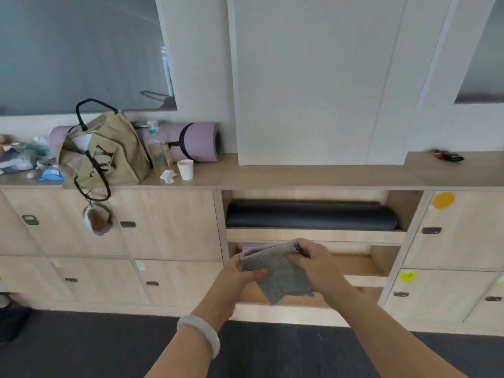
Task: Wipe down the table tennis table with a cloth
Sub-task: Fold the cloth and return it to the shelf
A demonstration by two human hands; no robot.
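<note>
A grey cloth [278,271] hangs folded between both hands in front of a wooden cabinet's open shelves. My left hand [240,279] grips its left edge from below, thumb over the fabric. Its upper right corner is pinched by my right hand [313,261]. A lower corner of the cloth points down toward the bottom shelf. The table tennis table is not in view.
The wooden cabinet [313,175] runs along the wall. On its top stand a tan bag [109,154], a rolled pink mat [191,141], a bottle [156,151] and a paper cup [185,169]. A dark roll [311,218] lies in the upper open shelf. Dark floor lies below.
</note>
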